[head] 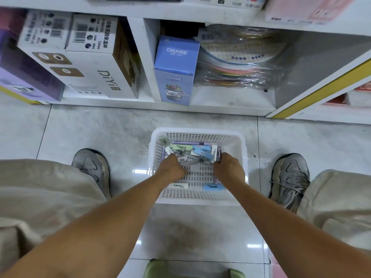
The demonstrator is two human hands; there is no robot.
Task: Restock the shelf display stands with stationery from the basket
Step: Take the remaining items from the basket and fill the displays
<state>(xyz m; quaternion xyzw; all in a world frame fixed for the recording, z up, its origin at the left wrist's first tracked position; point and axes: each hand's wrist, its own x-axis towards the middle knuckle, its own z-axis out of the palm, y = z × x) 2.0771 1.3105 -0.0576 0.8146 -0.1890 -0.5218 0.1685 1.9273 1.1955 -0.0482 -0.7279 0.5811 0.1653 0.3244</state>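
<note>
Below, notes by item.
Basket: white perforated plastic basket [197, 135] on the tiled floor [100, 127], between the person's two feet and just in front of the lowest shelf [230, 101].
Stationery: a heap of small boxed pieces [192, 152] in green, blue, white and lilac wrappers, piled in the far half of the basket; a white piece [178, 185] and a blue piece [213, 187] lie apart on the basket's near floor.
Left hand: left hand [172, 167] reaches into the basket, at the near-left edge of the heap; fingers curled down into the pieces, tips hidden, so whether they pinch one cannot be told.
Right hand: right hand [228, 167] inside the basket at the right edge of the heap; fingers curled round a lilac piece [219, 157] that stands against the right wall.
Feet: grey trainers, left [92, 167] and right [289, 177], either side of the basket; beige trouser legs at both frame edges.
Shelf contents: white DiYi carton [96, 71] in the left compartment; blue CRUHRE box [176, 69] upright in the middle compartment, touching a plastic-wrapped stack of coloured sheets [239, 63] to its right.
Near edge: green stool [192, 269] partly in view.
</note>
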